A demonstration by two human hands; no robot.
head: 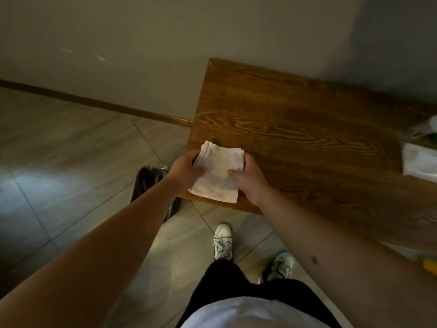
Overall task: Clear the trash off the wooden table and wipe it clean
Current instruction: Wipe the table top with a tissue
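A folded white cloth (pixel 218 174) lies at the near left corner of the dark wooden table (pixel 295 129). My left hand (pixel 185 170) grips its left edge, thumb on top. On the cloth's right edge sits my right hand (pixel 248 179), with its thumb pressed onto the fabric. Both hands hold the cloth just over the tabletop; the fingers under it are hidden.
A bin lined with a black bag (pixel 151 188) stands on the tiled floor just left of the table corner. White plastic trash (pixel 419 162) and a crumpled clear wrapper with green (pixel 425 130) lie at the table's right end. A grey wall runs behind.
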